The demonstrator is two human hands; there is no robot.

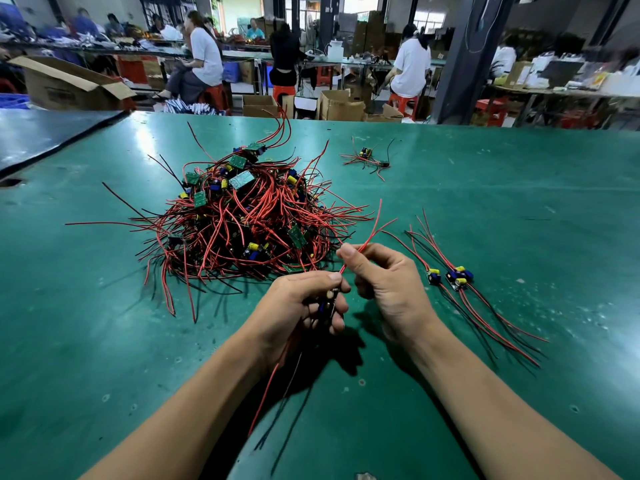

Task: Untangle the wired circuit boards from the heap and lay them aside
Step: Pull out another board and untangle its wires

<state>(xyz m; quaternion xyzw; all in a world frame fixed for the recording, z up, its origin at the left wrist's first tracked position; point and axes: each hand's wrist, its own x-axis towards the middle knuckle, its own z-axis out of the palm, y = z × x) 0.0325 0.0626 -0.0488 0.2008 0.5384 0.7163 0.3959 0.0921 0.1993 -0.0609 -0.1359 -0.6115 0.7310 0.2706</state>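
Observation:
A heap (pixel 239 216) of small green circuit boards tangled in red and black wires lies on the green table, left of centre. Just in front of it my left hand (pixel 301 303) grips one small circuit board (pixel 327 303), whose red and black wires hang down below the hand. My right hand (pixel 384 275) pinches that board's red wire (pixel 372 233) between thumb and forefinger, and the wire rises up and to the right. To the right of my hands, three separated boards (pixel 450 275) lie side by side with their wires stretched straight.
A small tangle of a few boards (pixel 367 159) lies apart at the far centre. The green table mat (pixel 519 202) stretches wide to the right. A dark mat (pixel 52 133) covers the far left corner. Beyond the table, people sit at workbenches among cardboard boxes (pixel 69 84).

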